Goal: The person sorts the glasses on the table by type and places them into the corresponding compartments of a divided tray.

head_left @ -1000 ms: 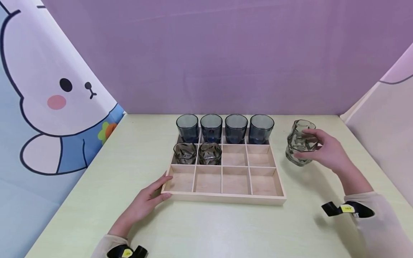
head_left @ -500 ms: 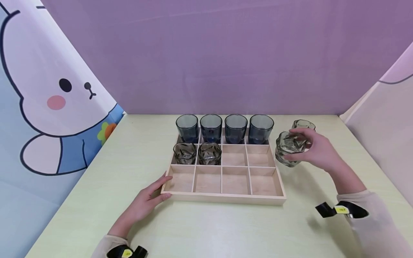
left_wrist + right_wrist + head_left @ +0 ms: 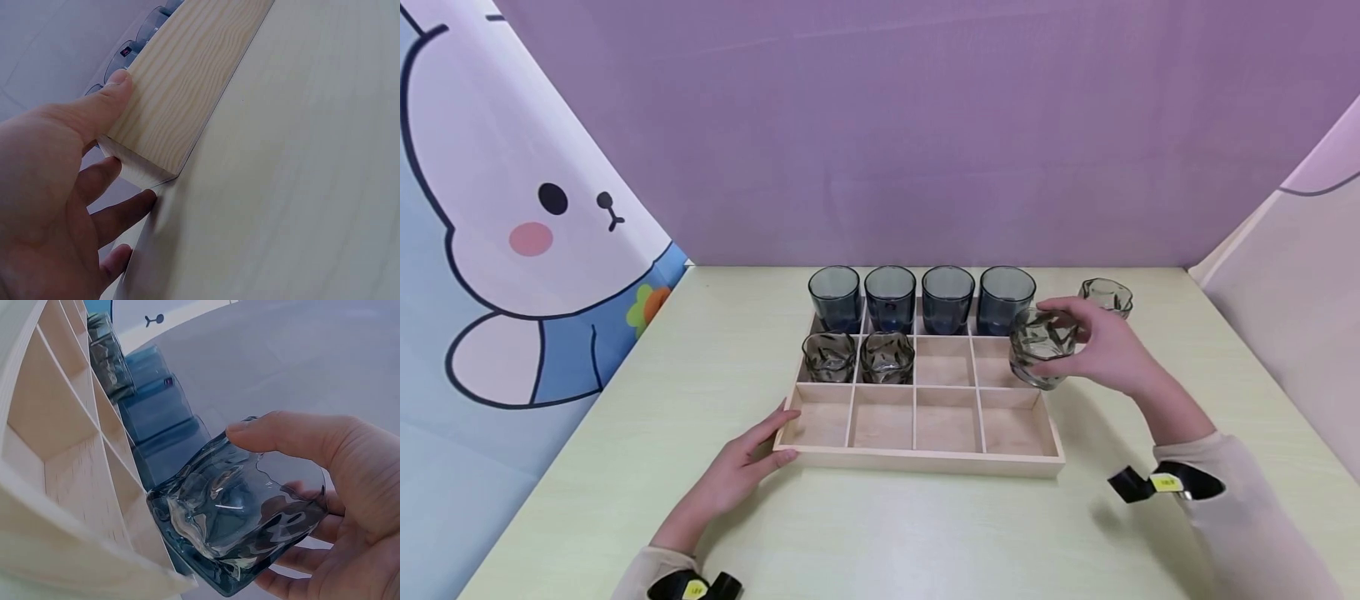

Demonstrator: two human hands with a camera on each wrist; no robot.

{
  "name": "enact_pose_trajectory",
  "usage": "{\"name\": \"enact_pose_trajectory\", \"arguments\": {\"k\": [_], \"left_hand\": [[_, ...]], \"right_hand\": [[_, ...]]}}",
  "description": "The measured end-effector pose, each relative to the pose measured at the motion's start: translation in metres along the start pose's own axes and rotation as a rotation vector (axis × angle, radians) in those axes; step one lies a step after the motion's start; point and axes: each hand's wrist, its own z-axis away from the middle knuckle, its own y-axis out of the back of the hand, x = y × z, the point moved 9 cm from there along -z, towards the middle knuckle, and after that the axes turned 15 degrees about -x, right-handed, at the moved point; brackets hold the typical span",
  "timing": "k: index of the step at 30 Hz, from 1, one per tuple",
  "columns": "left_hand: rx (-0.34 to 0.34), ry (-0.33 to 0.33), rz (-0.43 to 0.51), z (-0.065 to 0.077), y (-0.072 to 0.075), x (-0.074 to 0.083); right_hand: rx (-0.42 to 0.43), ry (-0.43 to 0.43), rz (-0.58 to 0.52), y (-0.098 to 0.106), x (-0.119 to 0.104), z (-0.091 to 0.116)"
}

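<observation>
My right hand (image 3: 1101, 346) holds a clear wavy glass (image 3: 1043, 346) between thumb and fingers, over the right end of the tray's middle row. In the right wrist view this glass (image 3: 237, 512) tilts beside the tray's wall. The wooden divided tray (image 3: 925, 460) lies on the table. My left hand (image 3: 741, 467) grips its front left corner, with the thumb (image 3: 115, 94) on the front wall and fingers at the side. Blue-grey tumblers (image 3: 949, 302) fill the back row. Two smoky wavy glasses (image 3: 830, 358) (image 3: 887, 358) occupy the left middle compartments.
Another clear wavy glass (image 3: 1108, 295) stands on the table at the back right, partly behind my right hand. A purple backdrop (image 3: 925, 133) rises behind the table (image 3: 880, 533). A printed cartoon cloth (image 3: 535, 333) hangs at the left.
My right hand has carried the clear wavy glass leftward, from beside the tray to over its right edge. The other clear glass stays behind. My left hand has kept its place.
</observation>
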Motion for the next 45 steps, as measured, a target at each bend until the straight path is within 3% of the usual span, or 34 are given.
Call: {"name": "enact_pose_trajectory", "arguments": {"k": [27, 35, 45], "left_hand": [[-0.004, 0.013, 0.004, -0.002, -0.001, -0.001], [-0.002, 0.025, 0.012, -0.002, 0.0, -0.004], [-0.003, 0.031, 0.023, -0.002, 0.0, -0.004]], "right_hand": [[-0.121, 0.025, -0.038, -0.046, -0.023, -0.043], [-0.145, 0.087, -0.093, -0.057, -0.034, -0.057], [-0.168, 0.085, -0.143, -0.069, -0.039, -0.073]]}}
